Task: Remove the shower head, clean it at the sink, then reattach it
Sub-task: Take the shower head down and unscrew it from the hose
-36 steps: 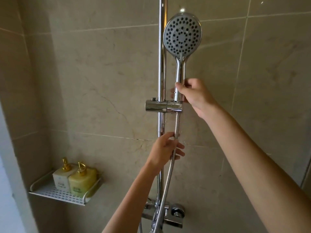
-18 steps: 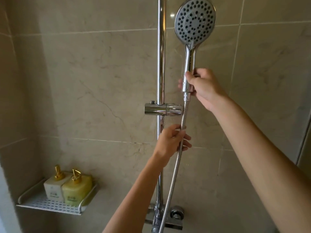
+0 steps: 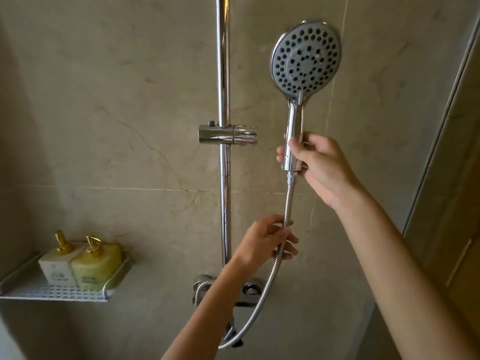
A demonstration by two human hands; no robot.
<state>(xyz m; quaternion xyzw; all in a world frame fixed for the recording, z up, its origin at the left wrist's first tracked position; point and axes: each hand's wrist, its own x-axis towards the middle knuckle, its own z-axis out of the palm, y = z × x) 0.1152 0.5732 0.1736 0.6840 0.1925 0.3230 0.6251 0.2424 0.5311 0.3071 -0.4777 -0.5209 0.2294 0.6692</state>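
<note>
The chrome shower head [image 3: 306, 58], with a round grey nozzle face, is held upright to the right of the vertical chrome rail [image 3: 224, 74]. My right hand [image 3: 320, 167] grips the lower part of its handle. The head is out of the chrome holder bracket [image 3: 228, 134], which sits empty on the rail. A metal hose [image 3: 287, 203] runs down from the handle. My left hand [image 3: 265, 241] is closed around the hose about a hand's length below the handle.
The hose loops down to the mixer valve [image 3: 250, 291] at the rail's foot. A white perforated shelf [image 3: 52, 292] at lower left carries two pump bottles [image 3: 80, 263]. Beige tiled walls surround; a frame edge [image 3: 441, 126] runs along the right.
My right hand lifted the shower head out of the bracket and carried it to the right, clear of the rail. My left hand stayed on the hose and followed to the right.
</note>
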